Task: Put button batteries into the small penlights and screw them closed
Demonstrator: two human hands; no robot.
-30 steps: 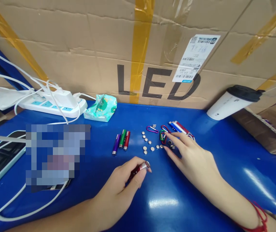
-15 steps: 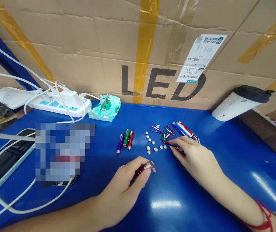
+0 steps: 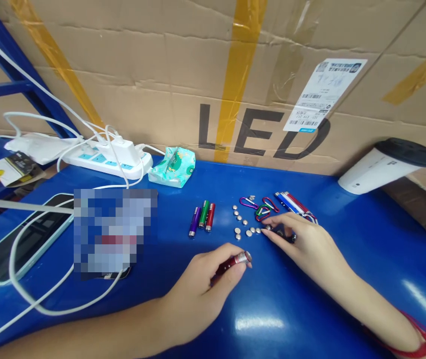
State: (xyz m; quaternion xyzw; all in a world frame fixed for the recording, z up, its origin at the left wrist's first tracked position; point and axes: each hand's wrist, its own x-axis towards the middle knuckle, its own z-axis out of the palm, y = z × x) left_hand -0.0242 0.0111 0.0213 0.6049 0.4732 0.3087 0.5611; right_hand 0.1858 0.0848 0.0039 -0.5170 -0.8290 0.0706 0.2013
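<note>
My left hand (image 3: 209,284) is closed around a small red metal flashlight tube (image 3: 231,263), its silver threaded end pointing up and right. My right hand (image 3: 302,239) hovers low over the table, thumb and forefinger slightly apart beside a silver button cell (image 3: 258,230). Beneath its fingers lie small dark parts (image 3: 280,232), partly hidden. Several more button cells (image 3: 237,231) are scattered to its left. Behind the fingertips are a green carabiner clip (image 3: 262,211), a purple carabiner (image 3: 248,202) and red ones. Further left lie a purple tube (image 3: 194,221), a green tube (image 3: 204,214) and a red tube (image 3: 210,217).
Several slim flashlights (image 3: 289,203) lie behind my right hand. A lidded cup (image 3: 380,167) leans at the back right, before a large cardboard box (image 3: 160,89). A tissue pack (image 3: 173,167), power strip (image 3: 110,164), white cables and a phone (image 3: 22,244) occupy the left.
The view has shifted, so everything on the table appears further right. My left hand still holds the red tube; my right hand stays by the button cells, more of the dark parts showing.
</note>
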